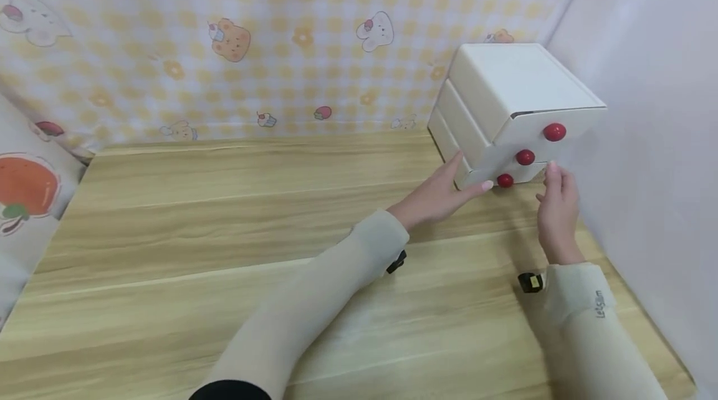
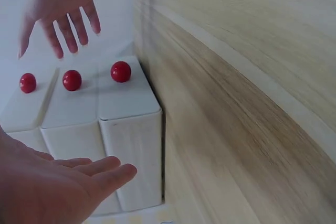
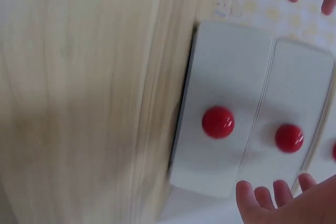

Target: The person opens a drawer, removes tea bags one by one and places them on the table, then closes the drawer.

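Observation:
A white three-drawer box point(image 1: 493, 88) with a round red knob on each drawer stands at the table's back right. All its drawers look pushed in. My left hand point(image 1: 440, 194) is beside its lower left side, fingers extended and thumb pointing toward the bottom knob point(image 1: 505, 180). On the other side, in front of the right edge, my right hand point(image 1: 559, 213) is raised with its fingers loosely bent. Neither hand holds anything. In the right wrist view, the right fingertips point(image 3: 282, 191) are near the lower drawers' front, below the middle knob point(image 3: 289, 138).
The wood-grain table point(image 1: 224, 232) stretches to the left. Behind it hangs a yellow checked cloth point(image 1: 314, 32) with cartoon prints, and a plain white wall point(image 1: 656, 138) rises close at the right of the box. Small black cameras sit at both wrists.

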A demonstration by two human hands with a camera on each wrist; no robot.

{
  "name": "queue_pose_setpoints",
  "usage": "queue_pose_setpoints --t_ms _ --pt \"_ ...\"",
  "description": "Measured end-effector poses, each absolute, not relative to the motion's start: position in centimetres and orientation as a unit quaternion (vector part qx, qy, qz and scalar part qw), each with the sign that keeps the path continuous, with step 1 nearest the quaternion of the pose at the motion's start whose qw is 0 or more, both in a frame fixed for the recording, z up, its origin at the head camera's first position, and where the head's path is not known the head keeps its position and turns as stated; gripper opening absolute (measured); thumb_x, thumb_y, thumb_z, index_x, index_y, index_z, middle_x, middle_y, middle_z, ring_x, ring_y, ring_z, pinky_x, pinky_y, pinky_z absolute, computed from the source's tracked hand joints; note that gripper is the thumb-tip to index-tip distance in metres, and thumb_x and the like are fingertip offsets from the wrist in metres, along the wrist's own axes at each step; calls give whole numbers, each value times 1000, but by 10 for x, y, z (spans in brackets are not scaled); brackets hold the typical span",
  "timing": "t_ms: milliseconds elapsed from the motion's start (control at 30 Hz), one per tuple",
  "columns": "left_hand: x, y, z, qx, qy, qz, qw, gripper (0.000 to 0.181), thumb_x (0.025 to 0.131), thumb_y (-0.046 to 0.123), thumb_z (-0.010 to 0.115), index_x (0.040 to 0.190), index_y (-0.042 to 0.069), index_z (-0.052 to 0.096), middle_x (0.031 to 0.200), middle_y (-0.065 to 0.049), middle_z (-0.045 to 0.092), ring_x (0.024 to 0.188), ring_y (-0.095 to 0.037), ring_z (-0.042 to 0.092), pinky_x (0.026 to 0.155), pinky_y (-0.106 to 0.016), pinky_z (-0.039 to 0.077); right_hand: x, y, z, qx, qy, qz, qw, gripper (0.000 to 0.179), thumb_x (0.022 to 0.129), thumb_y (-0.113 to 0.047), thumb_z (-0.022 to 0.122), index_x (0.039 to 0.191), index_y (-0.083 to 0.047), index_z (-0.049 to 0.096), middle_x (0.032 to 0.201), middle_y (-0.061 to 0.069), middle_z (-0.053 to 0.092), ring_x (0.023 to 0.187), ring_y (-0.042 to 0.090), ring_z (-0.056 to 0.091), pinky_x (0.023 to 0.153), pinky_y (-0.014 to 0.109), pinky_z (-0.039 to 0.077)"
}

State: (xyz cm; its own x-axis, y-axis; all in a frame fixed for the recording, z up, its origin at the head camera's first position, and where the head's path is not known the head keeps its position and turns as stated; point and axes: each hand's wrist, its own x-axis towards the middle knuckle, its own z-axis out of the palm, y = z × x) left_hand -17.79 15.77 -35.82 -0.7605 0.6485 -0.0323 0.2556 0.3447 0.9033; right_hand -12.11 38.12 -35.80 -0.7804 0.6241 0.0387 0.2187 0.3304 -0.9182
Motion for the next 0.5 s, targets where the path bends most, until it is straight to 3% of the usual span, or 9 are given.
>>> queue_pose_setpoints --t_ms 67,133,233,400,500 --pt "-181 163 -360 292 790 504 191 89 96 70 47 163 33 2 171 13 8 158 -13 15 126 -50 24 -126 388 -355 -276 -769 545 190 59 106 -55 32 149 -16 38 123 -14 44 120 7 40 114 37 39" --pt "-183 168 -362 300 783 513 186 86 97 67 47 163 33 3 171 13 8 158 -12 15 127 -49 23 -129 394 -353 -282 -754 566 177 62 106 -57 29 155 -18 30 142 -5 42 134 14 38 120 40 34" --pt "-185 174 -367 295 769 534 192 85 98 66 47 163 35 2 171 12 4 159 -14 12 127 -51 20 -134 400 -353 -284 -740 591 152 68 105 -61 22 160 -22 17 167 6 20 153 21 23 127 45 25" --pt "-183 179 -373 272 736 578 223 83 98 66 45 161 41 -3 170 15 -2 159 -16 9 127 -55 16 -140 411 -358 -295 -670 672 116 72 101 -68 17 162 -34 -1 172 -6 -5 160 17 0 131 42 9" --pt "-183 185 -373 279 722 595 217 83 100 62 45 162 35 -4 171 14 -3 159 -15 4 128 -52 12 -144 416 -363 -309 -611 721 108 72 100 -72 19 160 -41 -5 170 -14 -10 159 11 -7 130 36 1"
